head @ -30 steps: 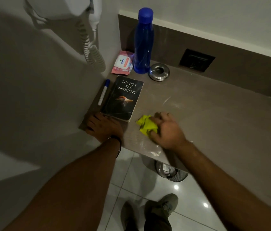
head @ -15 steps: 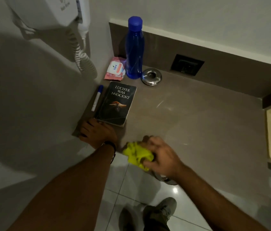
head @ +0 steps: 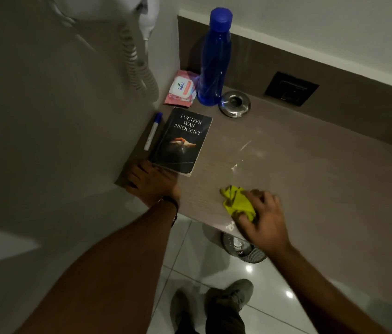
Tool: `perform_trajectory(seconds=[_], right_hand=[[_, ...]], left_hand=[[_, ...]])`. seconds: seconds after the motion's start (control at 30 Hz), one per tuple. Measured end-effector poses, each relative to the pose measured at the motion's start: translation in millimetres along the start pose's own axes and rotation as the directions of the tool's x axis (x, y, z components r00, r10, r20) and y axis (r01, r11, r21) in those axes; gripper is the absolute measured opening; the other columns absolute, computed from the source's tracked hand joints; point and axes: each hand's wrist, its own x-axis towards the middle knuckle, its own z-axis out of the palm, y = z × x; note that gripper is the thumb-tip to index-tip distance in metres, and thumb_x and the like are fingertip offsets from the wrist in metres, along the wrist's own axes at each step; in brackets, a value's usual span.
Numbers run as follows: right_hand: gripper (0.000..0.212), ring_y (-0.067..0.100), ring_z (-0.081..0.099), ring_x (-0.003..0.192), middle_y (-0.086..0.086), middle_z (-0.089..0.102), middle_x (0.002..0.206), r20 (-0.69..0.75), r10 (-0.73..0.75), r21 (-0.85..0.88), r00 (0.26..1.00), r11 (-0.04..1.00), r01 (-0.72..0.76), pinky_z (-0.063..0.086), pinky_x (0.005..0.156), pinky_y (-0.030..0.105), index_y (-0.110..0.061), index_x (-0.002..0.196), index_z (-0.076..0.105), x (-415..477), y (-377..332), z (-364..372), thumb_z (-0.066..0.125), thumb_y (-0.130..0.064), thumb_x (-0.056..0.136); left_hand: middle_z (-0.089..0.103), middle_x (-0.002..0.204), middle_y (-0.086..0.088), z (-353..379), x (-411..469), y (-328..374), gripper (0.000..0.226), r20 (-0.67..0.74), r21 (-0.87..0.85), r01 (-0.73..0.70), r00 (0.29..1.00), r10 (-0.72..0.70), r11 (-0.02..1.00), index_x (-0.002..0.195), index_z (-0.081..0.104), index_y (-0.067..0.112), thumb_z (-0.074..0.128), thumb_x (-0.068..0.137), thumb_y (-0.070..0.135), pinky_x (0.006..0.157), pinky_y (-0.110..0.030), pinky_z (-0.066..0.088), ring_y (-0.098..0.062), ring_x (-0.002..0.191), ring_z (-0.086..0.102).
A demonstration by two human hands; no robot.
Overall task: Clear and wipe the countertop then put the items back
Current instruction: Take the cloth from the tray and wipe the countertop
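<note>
Both hands on bench (head: 310,189): right hand (head: 266,219), fingers pinching yellow cloth (head: 237,201), has swung back from the near edge (half a second ago); left hand (head: 150,183) flat, fingers spread. Wiping continues; crumbs (head: 230,226) remain.

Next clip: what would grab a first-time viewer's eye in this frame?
The bright yellow cloth stands out most, bunched under the right hand near the countertop's front edge. Next comes the tall blue bottle upright in the back left corner, with the dark book lying flat in front of it and the left hand resting by the book's near corner.
</note>
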Motion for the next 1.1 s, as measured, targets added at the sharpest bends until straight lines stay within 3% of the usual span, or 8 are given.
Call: perform_trajectory(seconds=[0.23, 0.37, 0.47, 0.6, 0.7, 0.8, 0.97, 1.1], right_hand=[[0.069, 0.025, 0.06, 0.12, 0.003, 0.059, 0.131, 0.103, -0.005, 0.199, 0.995, 0.98, -0.015, 0.054, 0.101, 0.037, -0.027, 0.146, 0.06, -91, -88, 40, 0.075, -0.044, 0.081], [0.052, 0.01, 0.061, 0.115, -0.007, 0.062, 0.126, -0.117, 0.06, 0.423, 0.991, 0.906, -0.005, 0.043, 0.105, 0.008, -0.023, 0.136, 0.067, -95, -116, 45, 0.068, -0.036, 0.085], [0.038, 0.02, 0.065, 0.104, -0.003, 0.065, 0.113, -0.223, 0.169, 0.505, 0.96, 0.863, -0.035, 0.055, 0.093, 0.034, -0.032, 0.128, 0.064, -54, -84, 7, 0.064, -0.034, 0.089], [0.038, 0.033, 0.067, 0.101, 0.009, 0.069, 0.109, -0.327, 0.275, 0.365, 0.904, 0.919, -0.147, 0.056, 0.093, 0.046, -0.03, 0.126, 0.065, 35, -7, -46, 0.063, -0.037, 0.089], [0.051, 0.042, 0.06, 0.116, 0.02, 0.062, 0.125, -0.262, 0.287, 0.068, 0.921, 0.958, -0.279, 0.051, 0.102, 0.047, -0.017, 0.139, 0.062, 102, 45, -57, 0.062, -0.035, 0.091], [0.049, 0.045, 0.055, 0.114, 0.024, 0.056, 0.122, -0.221, 0.282, -0.097, 0.934, 0.946, -0.308, 0.049, 0.098, 0.046, -0.015, 0.142, 0.059, 143, 60, -37, 0.061, -0.029, 0.095], [0.046, 0.041, 0.053, 0.109, 0.02, 0.055, 0.116, -0.291, 0.271, -0.125, 0.918, 0.94, -0.317, 0.048, 0.094, 0.042, -0.012, 0.13, 0.064, 175, 50, -17, 0.054, -0.035, 0.091], [0.051, 0.039, 0.06, 0.108, 0.014, 0.054, 0.12, -0.166, 0.143, -0.108, 0.976, 0.981, -0.162, 0.055, 0.087, 0.041, -0.017, 0.129, 0.063, 152, 18, -6, 0.05, -0.045, 0.088]], left_hand=[[0.062, 0.116, -0.016, 7, 2, -3, 0.029, -0.02, 0.012, 0.019, 1.0, -0.019, 1.0, 0.112, 0.061, 0.015, 0.041, 0.099, 0.031, 0.094, -0.047, 0.044, -0.035, 0.103, 0.06], [0.06, 0.115, -0.018, 10, 1, -5, 0.036, -0.129, -0.044, -0.008, 0.992, 0.002, 0.999, 0.109, 0.059, 0.013, 0.033, 0.095, 0.033, 0.093, -0.048, 0.044, -0.036, 0.102, 0.059], [0.057, 0.12, -0.018, 15, 0, -5, 0.033, -0.109, -0.065, -0.013, 0.994, 0.006, 0.998, 0.113, 0.053, 0.014, 0.044, 0.089, 0.035, 0.096, -0.05, 0.04, -0.036, 0.108, 0.055], [0.057, 0.116, -0.016, 18, 1, -3, 0.03, -0.169, -0.063, -0.017, 0.986, 0.006, 0.998, 0.108, 0.056, 0.015, 0.041, 0.091, 0.033, 0.093, -0.049, 0.037, -0.033, 0.104, 0.049], [0.055, 0.117, -0.016, 20, 1, -4, 0.035, -0.168, -0.06, -0.007, 0.986, -0.003, 0.998, 0.11, 0.056, 0.014, 0.035, 0.091, 0.035, 0.093, -0.05, 0.037, -0.034, 0.104, 0.048], [0.052, 0.12, -0.017, 23, 0, -7, 0.041, -0.138, -0.054, -0.019, 0.99, 0.012, 0.998, 0.114, 0.054, 0.014, 0.034, 0.089, 0.038, 0.093, -0.051, 0.038, -0.037, 0.107, 0.047], [0.05, 0.119, -0.017, 27, 1, -8, 0.036, -0.153, -0.047, -0.015, 0.988, 0.008, 0.999, 0.112, 0.051, 0.014, 0.038, 0.088, 0.037, 0.091, -0.054, 0.039, -0.036, 0.106, 0.045], [0.051, 0.117, -0.016, 18, 0, -4, 0.034, -0.131, -0.035, -0.011, 0.991, 0.006, 0.999, 0.11, 0.05, 0.014, 0.042, 0.085, 0.036, 0.092, -0.051, 0.041, -0.035, 0.104, 0.049]])
